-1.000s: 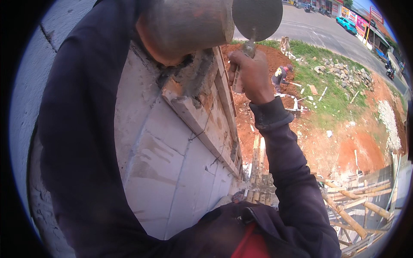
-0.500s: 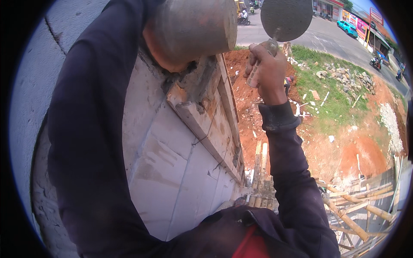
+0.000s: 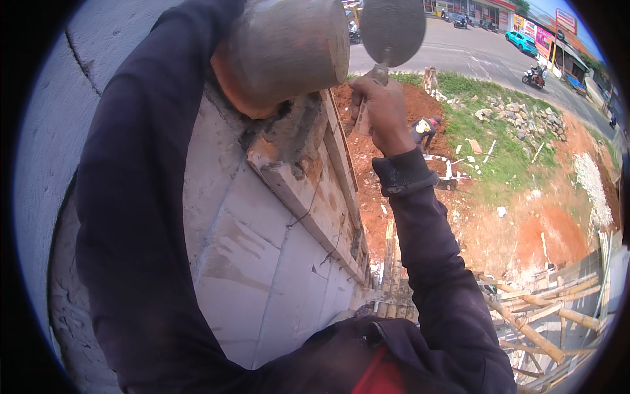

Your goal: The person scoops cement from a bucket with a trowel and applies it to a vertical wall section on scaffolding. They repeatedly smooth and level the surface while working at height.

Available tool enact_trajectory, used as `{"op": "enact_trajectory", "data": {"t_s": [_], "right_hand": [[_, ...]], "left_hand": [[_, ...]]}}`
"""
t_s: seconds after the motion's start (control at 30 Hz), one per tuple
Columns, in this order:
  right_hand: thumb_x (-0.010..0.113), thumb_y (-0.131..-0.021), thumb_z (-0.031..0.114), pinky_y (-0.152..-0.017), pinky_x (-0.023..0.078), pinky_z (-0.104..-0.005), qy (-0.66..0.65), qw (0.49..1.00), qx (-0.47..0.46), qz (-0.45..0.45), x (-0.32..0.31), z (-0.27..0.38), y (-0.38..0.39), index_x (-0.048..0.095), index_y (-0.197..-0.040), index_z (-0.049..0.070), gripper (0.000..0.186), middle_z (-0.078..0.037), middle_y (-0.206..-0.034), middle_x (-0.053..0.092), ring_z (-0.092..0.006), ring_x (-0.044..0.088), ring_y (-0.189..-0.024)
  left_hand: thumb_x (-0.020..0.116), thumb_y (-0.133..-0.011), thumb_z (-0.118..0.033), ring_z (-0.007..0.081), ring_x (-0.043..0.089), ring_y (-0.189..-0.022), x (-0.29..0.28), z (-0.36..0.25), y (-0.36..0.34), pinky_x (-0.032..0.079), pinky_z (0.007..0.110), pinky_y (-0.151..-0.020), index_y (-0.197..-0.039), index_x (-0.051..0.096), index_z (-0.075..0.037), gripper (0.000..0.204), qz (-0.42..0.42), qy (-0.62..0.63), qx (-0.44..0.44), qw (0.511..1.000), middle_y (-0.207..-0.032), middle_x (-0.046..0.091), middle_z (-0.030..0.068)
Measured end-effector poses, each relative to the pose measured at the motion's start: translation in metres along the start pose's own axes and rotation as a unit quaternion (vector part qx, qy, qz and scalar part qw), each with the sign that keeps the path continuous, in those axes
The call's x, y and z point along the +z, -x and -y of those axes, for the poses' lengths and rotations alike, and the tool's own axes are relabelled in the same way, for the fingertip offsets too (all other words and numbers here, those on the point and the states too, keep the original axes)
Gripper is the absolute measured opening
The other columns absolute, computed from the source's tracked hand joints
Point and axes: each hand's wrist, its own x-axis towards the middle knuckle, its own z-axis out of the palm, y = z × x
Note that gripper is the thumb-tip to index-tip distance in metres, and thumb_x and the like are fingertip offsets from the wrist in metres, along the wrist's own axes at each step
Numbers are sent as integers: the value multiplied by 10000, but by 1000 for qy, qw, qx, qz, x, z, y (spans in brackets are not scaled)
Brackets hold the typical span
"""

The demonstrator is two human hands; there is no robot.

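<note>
Trowel [image 3: 394, 29] up high at the far side, and we have its round, dark blade standing just right of the bucket [image 3: 289, 49] in our view, the blade's top cut off by the edge. The right hand [image 3: 382, 111] is curled closed around the handle, fingers wrapped, knuckles partly hiding the grip. And the left hand? Out of our sight: the left sleeve [image 3: 144, 184] arches up and slips behind the bucket at the top edge, so we cannot tell how far open that hand is or what it holds.

The bucket leans over on its side, grey with an orange-stained lower edge; its top is cut off, we can't see inside, and whether anything under it bears its weight we can't make out. Right below sits wet-looking mortar [image 3: 292, 131], dark and lumpy, at the upper end of a wooden plank [image 3: 285, 184] running along the pale wall [image 3: 243, 262].

Down to the near right, bamboo poles [image 3: 531, 328] criss-cross, blurring into the dark rim. Beyond the right hand, a worker [image 3: 424, 130] bends over red soil, too small for us to read the hands.
</note>
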Motion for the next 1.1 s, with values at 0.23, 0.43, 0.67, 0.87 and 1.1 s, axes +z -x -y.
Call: {"op": "enact_trajectory", "data": {"t_s": [0.23,0.43,0.67,0.87,1.1], "right_hand": [[610,-864,85,-390,440,-335,-124,986,-34,-111,-3,-7,5,554,-797,5,118,-69,-576,525,-179,509,-399],[606,-876,95,-397,443,-335,-150,984,-37,-87,-9,-24,11,537,-786,20,136,-60,-595,522,-171,516,-427],[614,-929,162,-436,504,-338,-68,994,60,-56,-14,-29,5,531,-944,5,179,-82,-670,559,-200,580,-492],[563,-1008,365,-607,637,-401,-132,983,108,61,6,-38,-16,450,-1273,-64,517,-221,-1024,619,-331,706,-712],[536,-1015,419,-601,646,-379,-61,993,40,94,30,-30,-29,492,-1225,-67,531,-215,-975,663,-294,722,-706]], "left_hand": [[602,-865,-199,300,716,-977,7,2,-3,564,416,-845,-915,775,-57,229,2,3,-18,1000,-1002,740,170],[606,-866,-210,302,716,-978,6,2,-3,564,419,-843,-914,775,-66,227,4,-4,0,1000,-1002,739,175],[615,-871,-222,305,712,-992,3,0,-1,560,428,-856,-939,775,-68,232,3,16,-26,1000,-1028,736,170],[605,-882,-210,303,708,-1006,5,0,-7,558,422,-861,-953,777,-77,229,20,10,-27,999,-1039,738,156],[606,-897,-237,263,680,-1101,-6,0,-14,514,441,-925,-1040,765,-110,248,24,-13,-5,1000,-1114,733,114]]}}
